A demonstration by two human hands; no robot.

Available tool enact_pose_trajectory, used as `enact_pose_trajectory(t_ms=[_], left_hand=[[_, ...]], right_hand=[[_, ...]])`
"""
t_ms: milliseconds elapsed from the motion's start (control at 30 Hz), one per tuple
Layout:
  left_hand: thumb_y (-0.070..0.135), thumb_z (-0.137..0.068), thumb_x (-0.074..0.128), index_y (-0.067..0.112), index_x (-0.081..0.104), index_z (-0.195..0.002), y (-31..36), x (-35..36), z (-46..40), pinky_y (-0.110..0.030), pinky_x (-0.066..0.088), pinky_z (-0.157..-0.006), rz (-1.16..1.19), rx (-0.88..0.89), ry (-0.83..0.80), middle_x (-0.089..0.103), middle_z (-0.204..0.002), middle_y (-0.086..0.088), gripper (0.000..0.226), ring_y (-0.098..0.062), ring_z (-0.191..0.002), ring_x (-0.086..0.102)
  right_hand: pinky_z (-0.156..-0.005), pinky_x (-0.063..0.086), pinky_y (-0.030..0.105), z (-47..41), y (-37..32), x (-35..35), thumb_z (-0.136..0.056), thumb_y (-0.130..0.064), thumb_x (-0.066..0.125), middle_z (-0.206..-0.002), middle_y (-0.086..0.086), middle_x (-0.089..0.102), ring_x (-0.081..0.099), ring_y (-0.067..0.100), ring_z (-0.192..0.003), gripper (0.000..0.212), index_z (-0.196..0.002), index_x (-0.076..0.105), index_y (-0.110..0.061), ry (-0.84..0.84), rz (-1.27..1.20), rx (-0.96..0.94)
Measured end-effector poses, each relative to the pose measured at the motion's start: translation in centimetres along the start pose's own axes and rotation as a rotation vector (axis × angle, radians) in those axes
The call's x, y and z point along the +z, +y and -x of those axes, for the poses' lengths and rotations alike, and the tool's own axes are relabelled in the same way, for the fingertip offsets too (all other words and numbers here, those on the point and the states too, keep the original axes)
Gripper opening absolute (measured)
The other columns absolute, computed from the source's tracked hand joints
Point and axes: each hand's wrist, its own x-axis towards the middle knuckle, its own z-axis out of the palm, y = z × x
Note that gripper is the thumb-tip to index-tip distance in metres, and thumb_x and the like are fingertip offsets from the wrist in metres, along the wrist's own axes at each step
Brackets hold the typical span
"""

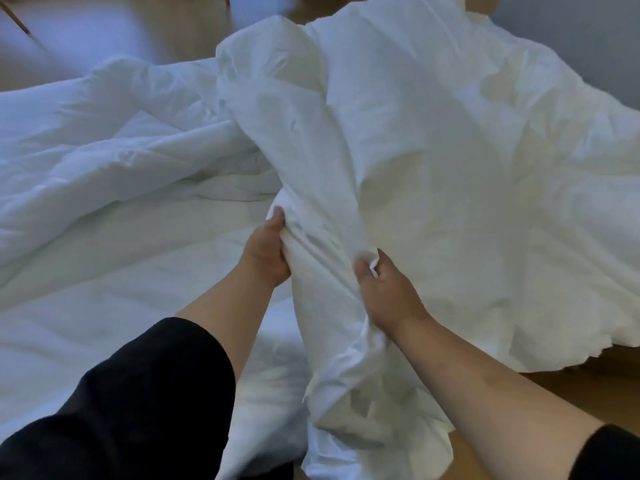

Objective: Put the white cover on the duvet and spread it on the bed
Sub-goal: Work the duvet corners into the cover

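The white cover billows up in front of me, spreading wide to the right and hanging over the bed's right side. My left hand grips a bunched fold of it from the left, thumb on top. My right hand pinches the same bunch a little lower and to the right. Below my hands the cloth hangs down in a twisted bundle toward the floor. The rumpled white duvet lies across the bed on the left, partly hidden by the raised cover.
Wooden floor shows at the lower right beside the bed. More wooden floor and a thin dark rod appear blurred at the top left. My black sleeves fill the lower corners.
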Motion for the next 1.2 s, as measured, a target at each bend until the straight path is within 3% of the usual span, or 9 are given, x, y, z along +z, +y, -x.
enact_pose_trajectory(t_ms=[167,300,500,633,800,900,1000,1067,1200], left_hand=[[0.044,-0.101,0.047,0.012,0.050,-0.142,5.3,-6.6,3.9,-0.056,0.046,-0.100,0.162,0.121,-0.074,0.060,-0.136,-0.017,0.052,-0.039,-0.123,0.059],[0.025,-0.097,0.049,0.006,0.062,-0.131,9.2,-12.0,8.6,-0.057,0.043,-0.105,0.174,0.214,-0.096,0.060,-0.134,-0.022,0.041,-0.042,-0.123,0.057],[0.017,-0.095,0.053,-0.003,0.055,-0.135,14.2,-25.0,12.8,-0.050,0.055,-0.092,0.128,0.356,0.033,0.064,-0.124,-0.022,0.045,-0.036,-0.111,0.065],[0.010,-0.088,0.068,-0.001,0.055,-0.126,15.2,-33.5,12.7,-0.039,0.060,-0.068,-0.122,0.453,0.446,0.061,-0.127,-0.026,0.042,-0.028,-0.087,0.070],[0.022,-0.065,0.078,0.013,0.051,-0.121,10.4,-35.8,10.7,-0.048,0.056,-0.076,-0.378,0.270,0.406,0.062,-0.122,-0.019,0.064,-0.036,-0.099,0.066],[0.014,-0.074,0.078,0.017,0.044,-0.128,6.9,-34.4,9.7,-0.047,0.056,-0.085,-0.384,0.187,0.305,0.061,-0.122,-0.011,0.064,-0.028,-0.104,0.065],[0.014,-0.086,0.075,0.018,0.049,-0.127,2.6,-34.3,9.7,-0.044,0.056,-0.086,-0.287,0.109,0.250,0.066,-0.121,-0.009,0.048,-0.026,-0.106,0.068],[0.029,-0.072,0.086,0.015,0.053,-0.131,-0.3,-34.6,10.7,-0.053,0.053,-0.094,-0.296,-0.018,0.205,0.068,-0.123,-0.013,0.070,-0.035,-0.112,0.065],[0.022,-0.050,0.096,0.016,0.056,-0.130,-5.7,-33.8,13.0,-0.051,0.055,-0.091,-0.454,-0.185,0.111,0.072,-0.117,-0.011,0.090,-0.032,-0.106,0.069]], right_hand=[[-0.079,0.046,0.035,1.5,-4.9,3.7,-0.106,-0.042,0.035,-0.103,0.004,0.070,0.063,0.031,-0.099,0.031,-0.113,0.059,-0.023,0.070,0.247,-0.217],[-0.069,0.044,0.039,3.0,-9.3,9.3,-0.104,-0.032,0.040,-0.086,0.010,0.059,0.059,0.037,-0.087,0.021,-0.085,0.043,-0.026,0.021,0.430,-0.316],[-0.095,0.043,0.042,5.5,-14.3,19.7,-0.093,-0.047,0.038,-0.123,0.005,0.057,0.051,0.035,-0.114,0.042,-0.110,0.068,-0.022,-0.022,0.609,-0.447],[-0.108,0.035,0.053,6.1,-12.8,26.5,-0.099,-0.048,0.042,-0.129,0.006,0.055,0.050,0.034,-0.121,0.043,-0.121,0.060,-0.016,-0.259,0.632,-0.389],[-0.100,0.041,0.043,6.4,-5.9,29.7,-0.094,-0.048,0.054,-0.122,0.013,0.056,0.053,0.035,-0.114,0.048,-0.119,0.053,-0.006,-0.277,0.719,-0.256],[-0.091,0.042,0.038,6.5,-2.9,28.6,-0.093,-0.039,0.056,-0.119,0.011,0.056,0.053,0.032,-0.111,0.039,-0.116,0.052,-0.009,-0.261,0.643,-0.193],[-0.108,0.038,0.038,7.6,-0.5,26.9,-0.097,-0.034,0.052,-0.143,0.007,0.047,0.042,0.028,-0.132,0.050,-0.142,0.044,-0.013,-0.259,0.588,-0.159],[-0.115,0.032,0.036,9.0,1.1,25.7,-0.098,-0.036,0.051,-0.152,0.003,0.041,0.035,0.024,-0.140,0.057,-0.150,0.038,-0.016,-0.262,0.585,-0.156],[-0.090,0.051,0.039,12.9,4.8,24.8,-0.078,-0.062,0.055,-0.117,-0.001,0.063,0.062,0.025,-0.106,0.062,-0.125,0.060,-0.021,-0.186,0.781,-0.338]])
